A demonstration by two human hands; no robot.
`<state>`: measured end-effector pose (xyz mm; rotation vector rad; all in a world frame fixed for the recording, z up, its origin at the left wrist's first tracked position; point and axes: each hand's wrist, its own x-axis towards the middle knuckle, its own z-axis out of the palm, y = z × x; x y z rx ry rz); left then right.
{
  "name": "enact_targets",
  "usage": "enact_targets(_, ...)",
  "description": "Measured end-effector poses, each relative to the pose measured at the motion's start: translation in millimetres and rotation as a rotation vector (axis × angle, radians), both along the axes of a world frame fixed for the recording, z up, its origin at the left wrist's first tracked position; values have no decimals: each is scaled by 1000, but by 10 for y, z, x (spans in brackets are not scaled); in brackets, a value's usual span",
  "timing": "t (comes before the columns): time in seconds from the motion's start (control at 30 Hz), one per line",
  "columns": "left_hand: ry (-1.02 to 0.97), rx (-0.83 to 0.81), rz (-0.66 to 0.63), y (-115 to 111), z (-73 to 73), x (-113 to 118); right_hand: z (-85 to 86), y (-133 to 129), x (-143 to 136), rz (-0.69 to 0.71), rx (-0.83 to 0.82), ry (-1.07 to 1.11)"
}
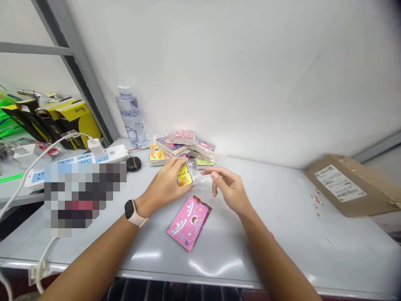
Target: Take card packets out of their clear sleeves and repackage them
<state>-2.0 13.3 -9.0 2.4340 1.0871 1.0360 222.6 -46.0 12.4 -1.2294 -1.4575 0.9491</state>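
Note:
My left hand (171,180), with a watch on its wrist, is closed around a yellow card pack (184,175) in a clear plastic bag. To its right, my right hand (229,188) has its thumb and index finger bent toward the bag's loose end (205,177); whether they pinch the film I cannot make out. Below both hands lies a pink printed packet (191,223), with darker cards showing under its right edge. Just behind my left hand, several bagged stacks of colourful cards (184,144) are heaped against the wall.
A water bottle (131,117) stands by the wall, left of the heap. Further left are a black earbud case (133,163) and a white power strip (115,154) with cables. A cardboard box (354,184) sits at the right, near small scraps (317,200).

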Motion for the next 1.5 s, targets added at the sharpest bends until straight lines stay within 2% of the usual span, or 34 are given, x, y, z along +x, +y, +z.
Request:
enact_targets(0.1,-79,-48,57,3,51,4,-21,18,68,-189,166,170)
enact_targets(0.17,-149,-133,89,-1,87,8,-30,27,120,-198,202,254)
enact_targets(0.23,-240,-257,86,-8,119,10,-4,21,158,-111,160,236)
enact_targets(0.33,-355,-407,31,-12,150,11,77,-10,164,104,-8,49)
enact_targets(0.43,-397,-449,4,-9,167,11,112,-34,128,329,-199,-115)
enact_targets(0.57,-401,-470,-5,-14,179,14,28,-8,117,453,-306,-231)
enact_targets(0.67,-335,-423,13,-26,161,19,-36,22,147,472,-345,-358)
enact_targets(0.77,-180,-273,41,-28,115,17,-69,30,153,436,-386,-511)
enact_targets(0.87,-19,-139,16,-20,65,3,-102,26,121,398,-398,-631)
enact_targets(0.93,59,-110,-9,-12,37,-11,-125,27,102,392,-379,-668)
enact_targets(1.07,135,-115,-15,9,-11,-34,-136,45,113,417,-404,-589)
enact_targets(1.2,124,-106,-20,35,-53,-40,-98,68,164,390,-408,-481)
enact_targets(1.4,100,-101,23,74,-102,-53,14,63,255,423,-408,-321)
enact_targets(1.5,93,-77,39,90,-108,-59,85,39,314,474,-457,-159)
